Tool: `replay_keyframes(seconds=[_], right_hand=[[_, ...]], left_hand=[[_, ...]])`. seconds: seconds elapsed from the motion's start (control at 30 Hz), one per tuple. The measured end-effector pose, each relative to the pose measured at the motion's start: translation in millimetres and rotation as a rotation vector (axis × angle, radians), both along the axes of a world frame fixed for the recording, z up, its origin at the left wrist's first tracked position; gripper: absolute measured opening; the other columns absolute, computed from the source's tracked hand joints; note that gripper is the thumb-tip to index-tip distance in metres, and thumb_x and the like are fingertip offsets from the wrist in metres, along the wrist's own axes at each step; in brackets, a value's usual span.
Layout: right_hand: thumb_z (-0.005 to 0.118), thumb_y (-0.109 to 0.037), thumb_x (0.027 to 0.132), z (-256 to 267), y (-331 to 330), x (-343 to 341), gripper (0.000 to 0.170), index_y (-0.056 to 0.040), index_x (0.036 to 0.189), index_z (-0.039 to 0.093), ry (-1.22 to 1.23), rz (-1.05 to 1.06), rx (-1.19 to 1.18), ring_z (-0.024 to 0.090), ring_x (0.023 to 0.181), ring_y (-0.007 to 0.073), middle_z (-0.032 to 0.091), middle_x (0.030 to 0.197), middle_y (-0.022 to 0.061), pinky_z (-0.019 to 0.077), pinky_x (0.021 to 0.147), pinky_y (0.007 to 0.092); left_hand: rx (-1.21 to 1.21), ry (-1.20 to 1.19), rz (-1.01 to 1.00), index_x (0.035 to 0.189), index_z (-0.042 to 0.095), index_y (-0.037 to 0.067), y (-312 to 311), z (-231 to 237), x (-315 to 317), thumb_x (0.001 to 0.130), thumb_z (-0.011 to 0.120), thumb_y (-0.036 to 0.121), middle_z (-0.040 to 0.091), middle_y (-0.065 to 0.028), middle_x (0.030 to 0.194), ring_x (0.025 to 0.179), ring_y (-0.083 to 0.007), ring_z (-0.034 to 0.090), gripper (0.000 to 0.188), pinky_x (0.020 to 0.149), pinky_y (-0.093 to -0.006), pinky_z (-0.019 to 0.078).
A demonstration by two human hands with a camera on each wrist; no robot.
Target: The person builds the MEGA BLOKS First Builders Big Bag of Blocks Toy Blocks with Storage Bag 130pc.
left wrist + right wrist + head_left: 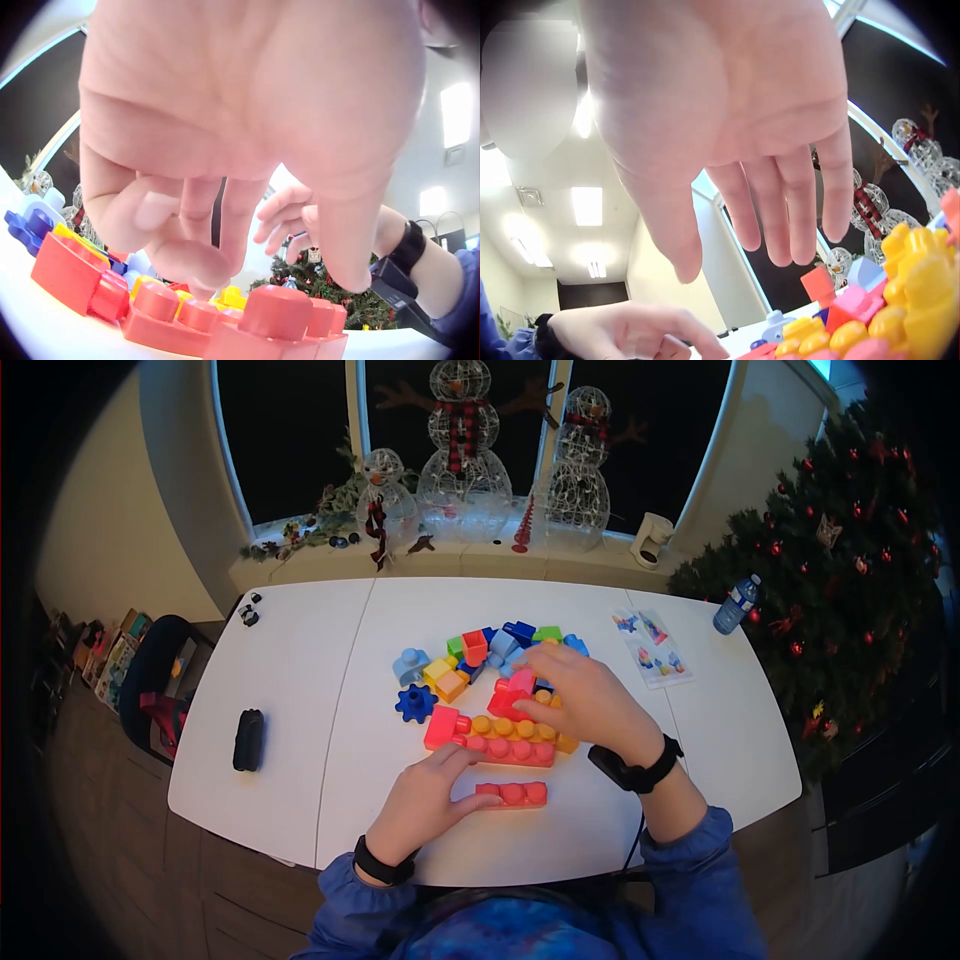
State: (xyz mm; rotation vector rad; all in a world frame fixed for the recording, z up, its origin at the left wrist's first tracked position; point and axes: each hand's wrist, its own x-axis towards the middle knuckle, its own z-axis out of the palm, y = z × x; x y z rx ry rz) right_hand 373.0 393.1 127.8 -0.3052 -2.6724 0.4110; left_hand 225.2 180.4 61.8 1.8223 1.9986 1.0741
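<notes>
My left hand [415, 805] is low over the near side of the bricks, its fingertips right at a long pink brick [515, 754]. Its thumb reaches toward a shorter pink brick [512, 794] lying closer to me. In the left wrist view its fingers are loosely bent above the studs. Palm down, my right hand [590, 700] hovers over the pile with straight, spread fingers and grips nothing. Below its fingers is an upright pinkish-red brick [507, 698]. A row of yellow-orange bricks [500, 728] runs behind the long pink one, with a red brick [445, 727] at its left end.
Behind lie several loose blue, green, yellow and red bricks, with a dark blue gear-shaped piece [416, 703] at their left. A picture sheet [655, 650] and a water bottle [737, 605] are at the right. A black case [248, 740] lies at the left.
</notes>
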Motion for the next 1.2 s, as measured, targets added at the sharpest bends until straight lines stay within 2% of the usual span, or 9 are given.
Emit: replay_keyframes(seconds=[0.17,0.27,0.43,0.5,0.6,0.73,0.8,1.0,1.2], right_hand=[[0.073,-0.01,0.083,-15.4,40.0,-76.7,0.042,-0.0116,0.124,0.065,-0.114,0.111,0.256,0.064,0.115,0.0292,0.067,0.122,0.0086,0.0518,0.095,0.0438],[0.07,-0.008,0.083,-37.9,50.9,-110.0,0.04,-0.0137,0.123,0.066,-0.263,0.075,0.414,0.064,0.115,0.0264,0.067,0.12,0.0069,0.0507,0.094,0.0426],[0.068,-0.009,0.086,-60.6,54.4,-131.5,0.025,-0.0154,0.11,0.068,-0.31,0.091,0.551,0.067,0.108,0.0248,0.068,0.109,0.0061,0.0519,0.089,0.0422],[0.069,-0.009,0.085,-61.7,56.0,-133.6,0.025,-0.0149,0.109,0.068,-0.337,0.095,0.576,0.068,0.106,0.0251,0.068,0.108,0.0063,0.0525,0.088,0.0418],[0.069,-0.005,0.083,-45.3,50.9,-125.3,0.027,-0.0117,0.11,0.068,-0.323,0.104,0.491,0.068,0.104,0.0286,0.067,0.11,0.0082,0.0544,0.086,0.0413],[0.069,-0.002,0.08,-10.4,33.0,-80.4,0.033,-0.0073,0.112,0.066,-0.025,0.056,0.097,0.068,0.102,0.0341,0.064,0.11,0.0111,0.0557,0.085,0.0414],[0.07,-0.002,0.078,8.6,19.9,-46.0,0.036,-0.0054,0.113,0.065,0.075,0.049,-0.064,0.068,0.099,0.0355,0.062,0.109,0.0117,0.0556,0.086,0.0409],[0.081,-0.01,0.072,7.8,-9.6,53.3,0.043,-0.0063,0.111,0.064,0.141,0.041,-0.314,0.068,0.093,0.032,0.067,0.105,0.0107,0.0537,0.083,0.0368],[0.082,-0.012,0.077,-36.3,-29.0,96.7,0.043,-0.0069,0.116,0.065,0.028,-0.16,-0.415,0.07,0.097,0.026,0.072,0.108,0.0084,0.0549,0.08,0.0369]], left_hand=[[0.084,-0.031,0.023,0.111,0.067,0.003,-3.4,0.2,-6.5,0.083,0.087,0.025,0.069,-0.0086,0.104,0.063,-0.0199,0.058,0.041,0.061,-0.0312,0.0506],[0.065,-0.051,0.03,0.109,0.067,0.003,-5.9,0.7,-8.5,0.084,0.085,0.022,0.069,-0.0088,0.104,0.062,-0.0195,0.058,0.037,0.061,-0.031,0.0506],[0.06,-0.053,0.03,0.107,0.066,0.003,-6.8,1.2,-11.3,0.084,0.085,0.021,0.07,-0.0089,0.103,0.061,-0.0193,0.058,0.035,0.06,-0.0307,0.0503],[0.039,-0.051,0.032,0.11,0.068,0.003,-7.0,4.2,-10.9,0.087,0.083,0.024,0.071,-0.01,0.102,0.065,-0.0245,0.062,0.035,0.063,-0.0334,0.0524],[0.024,-0.052,0.032,0.111,0.068,0.003,-7.2,3.6,-10.1,0.088,0.082,0.026,0.071,-0.0106,0.101,0.067,-0.0269,0.065,0.035,0.065,-0.0347,0.0537],[0.06,-0.078,0.045,0.107,0.067,0.003,-7.0,-5.4,-12.7,0.085,0.085,0.021,0.071,-0.0086,0.102,0.06,-0.0186,0.057,0.034,0.059,-0.0309,0.0495],[0.049,-0.082,0.04,0.107,0.067,0.003,-7.4,-6.8,-13.3,0.085,0.085,0.023,0.071,-0.0086,0.102,0.061,-0.0187,0.058,0.035,0.059,-0.0309,0.0496],[-0.009,-0.063,-0.022,0.116,0.069,0.004,-5.6,-14.2,-12.2,0.081,0.089,0.028,0.072,-0.0088,0.105,0.064,-0.02,0.06,0.047,0.062,-0.0314,0.0523],[-0.062,-0.043,-0.125,0.123,0.068,0.004,-2.9,-12.2,-7.7,0.079,0.09,0.029,0.071,-0.0106,0.108,0.073,-0.0228,0.063,0.055,0.067,-0.0328,0.0547]])
